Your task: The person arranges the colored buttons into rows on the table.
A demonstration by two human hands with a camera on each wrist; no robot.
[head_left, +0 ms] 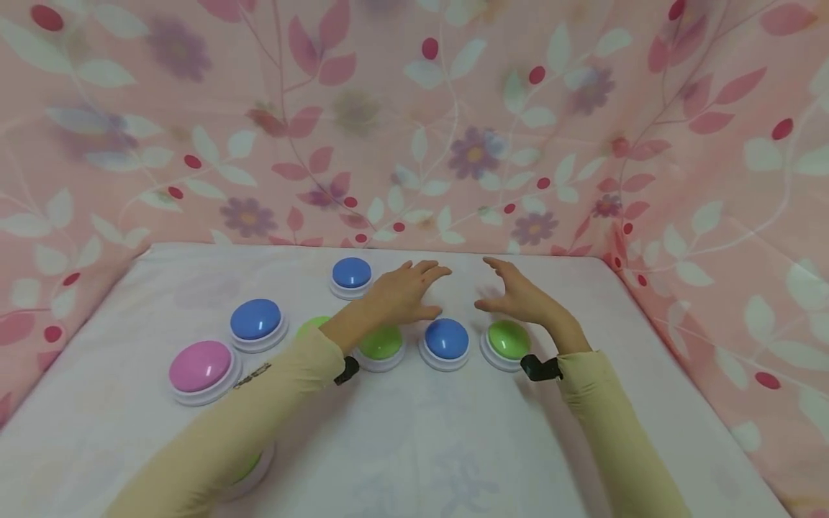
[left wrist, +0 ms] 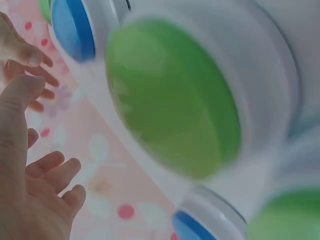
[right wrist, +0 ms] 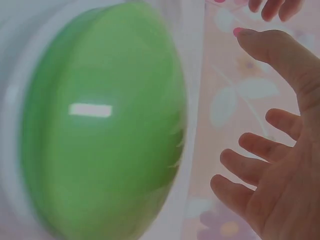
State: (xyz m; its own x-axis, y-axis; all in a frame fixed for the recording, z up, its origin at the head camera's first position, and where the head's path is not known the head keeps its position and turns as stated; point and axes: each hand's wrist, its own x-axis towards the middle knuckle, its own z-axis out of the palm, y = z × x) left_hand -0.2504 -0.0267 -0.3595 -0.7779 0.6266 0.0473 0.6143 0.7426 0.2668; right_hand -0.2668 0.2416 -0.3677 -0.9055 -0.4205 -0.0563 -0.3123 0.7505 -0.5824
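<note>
On the left side of the white table (head_left: 414, 446) stands the pink button (head_left: 202, 365), and just behind it, slightly to the right, is the left blue button (head_left: 255, 319). The near green button (head_left: 251, 467) is mostly covered by the left sleeve (head_left: 259, 410). Next comes the half-hidden green button (head_left: 312, 326), of which the left arm covers a part, and behind it stands the far blue button (head_left: 352, 272).

The inner green button (head_left: 383, 344) is below the left hand (head_left: 403, 293). This hand is in the air, its fingers loosely spread and a little bent, the thumb apart from them; it has hold of nothing.

Further right, the middle blue button (head_left: 447, 338) lies in front of the gap between the 2 hands. The right hand (head_left: 519, 295) is also raised, with its fingers half open, the thumb apart, and nothing inside. The right green button (head_left: 508, 339) is under it, near the right sleeve (head_left: 609, 424). Behind the table hangs a pink flowered cloth (head_left: 401, 108).
</note>
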